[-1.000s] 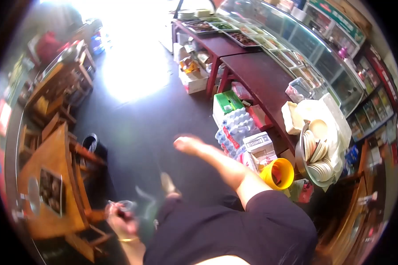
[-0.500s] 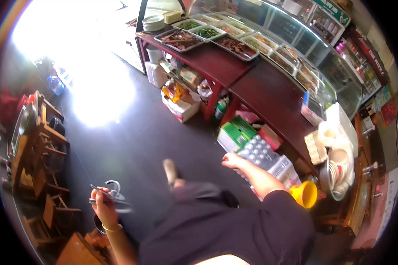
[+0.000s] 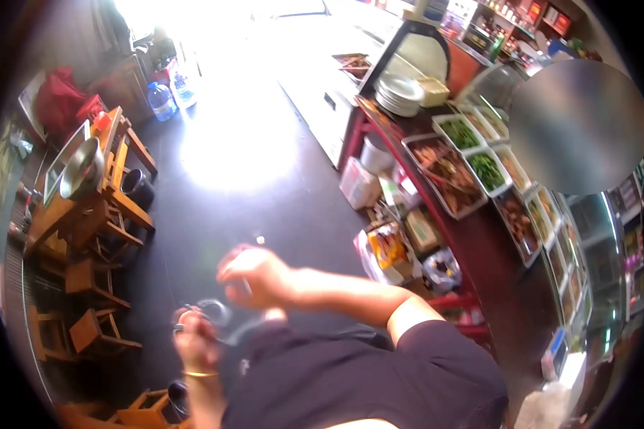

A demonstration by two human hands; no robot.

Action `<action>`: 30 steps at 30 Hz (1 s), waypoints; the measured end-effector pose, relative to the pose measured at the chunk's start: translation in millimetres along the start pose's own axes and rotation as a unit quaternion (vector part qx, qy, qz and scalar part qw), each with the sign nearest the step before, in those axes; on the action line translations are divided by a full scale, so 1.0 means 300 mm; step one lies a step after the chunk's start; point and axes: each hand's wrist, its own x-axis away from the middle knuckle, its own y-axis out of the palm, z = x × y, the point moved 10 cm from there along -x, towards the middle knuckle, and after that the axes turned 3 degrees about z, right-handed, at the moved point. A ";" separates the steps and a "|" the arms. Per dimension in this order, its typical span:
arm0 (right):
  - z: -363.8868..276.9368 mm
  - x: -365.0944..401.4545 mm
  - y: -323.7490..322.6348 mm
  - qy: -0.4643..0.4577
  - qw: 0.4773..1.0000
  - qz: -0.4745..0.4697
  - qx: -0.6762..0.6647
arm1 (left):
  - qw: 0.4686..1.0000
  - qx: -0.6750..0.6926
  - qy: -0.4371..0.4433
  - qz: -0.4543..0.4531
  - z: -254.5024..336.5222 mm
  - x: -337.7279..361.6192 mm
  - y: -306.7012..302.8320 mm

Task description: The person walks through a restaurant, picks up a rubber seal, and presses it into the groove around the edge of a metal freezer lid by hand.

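My left hand, with a yellow bangle at the wrist, is closed on a thin item with a looped grey-white cord; motion blur hides what the item is. My right hand is just above and to the right of it, over the dark floor. Its fingers are bent and smeared by motion, so whether they hold anything is unclear. The two hands are close but apart.
To the right runs a dark red counter with food trays and stacked plates. Boxes sit beneath it. Wooden stools and a table with a metal bowl stand left.
My right hand has swung from the right side in towards my left hand. My left hand has shifted slightly right and down. The view has turned, bringing more of the food counter's far end in.
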 end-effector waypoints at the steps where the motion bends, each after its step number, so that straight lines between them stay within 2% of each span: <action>1: 0.055 -0.080 0.031 -0.007 0.999 -0.022 0.023 | 1.000 -0.003 0.015 -0.002 -0.008 -0.136 0.048; 2: 0.123 -0.160 0.044 -0.013 0.998 -0.044 0.050 | 0.999 -0.020 0.016 -0.027 -0.007 -0.266 0.128; 4: 0.329 -0.278 0.026 0.060 0.993 -0.055 0.085 | 0.999 -0.030 0.026 -0.026 0.025 -0.502 0.313; 5: 0.433 -0.329 -0.002 0.102 0.984 -0.085 0.119 | 0.997 -0.025 0.013 -0.073 0.026 -0.625 0.437; 6: 0.525 -0.384 -0.054 0.077 0.993 -0.030 0.078 | 0.992 -0.023 -0.003 -0.121 0.019 -0.739 0.554; 10: 0.888 -0.548 -0.331 0.111 0.984 0.074 0.116 | 0.955 -0.078 -0.062 -0.281 0.001 -1.103 1.058; 11: 0.982 -0.580 -0.395 0.097 0.980 0.102 0.142 | 0.943 -0.067 -0.053 -0.320 -0.008 -1.188 1.183; 12: 1.063 -0.636 -0.468 0.142 0.973 0.069 0.168 | 0.931 -0.054 -0.042 -0.358 -0.022 -1.270 1.302; 13: 1.137 -0.693 -0.545 0.134 0.976 0.091 0.143 | 0.917 -0.054 -0.051 -0.393 -0.032 -1.344 1.417; 17: 1.498 -0.914 -0.781 0.089 0.981 0.116 0.128 | 0.933 -0.050 -0.011 -0.356 -0.063 -1.741 1.740; 19: 1.646 -1.071 -0.925 0.035 0.983 0.143 0.106 | 0.953 -0.030 -0.006 -0.301 -0.072 -1.923 1.865; 22: 1.942 -1.312 -1.020 0.107 0.990 0.093 0.025 | 0.972 -0.042 -0.010 -0.231 -0.031 -2.160 2.009; 25: 2.165 -1.541 -1.134 0.082 0.988 0.127 -0.028 | 0.983 -0.047 -0.004 -0.177 0.041 -2.407 2.135; 26: 2.237 -1.612 -1.158 0.072 0.990 0.116 -0.019 | 0.971 -0.038 0.032 -0.234 0.104 -2.468 2.221; 27: 2.307 -1.685 -1.194 0.062 0.992 0.113 0.012 | 0.976 -0.018 0.024 -0.217 0.136 -2.530 2.274; 28: 2.352 -1.752 -1.239 0.003 0.989 0.122 0.088 | 0.980 0.001 -0.002 -0.197 0.141 -2.604 2.322; 30: 2.486 -1.874 -1.295 -0.046 0.973 0.101 0.202 | 0.977 0.037 -0.033 -0.207 0.131 -2.779 2.398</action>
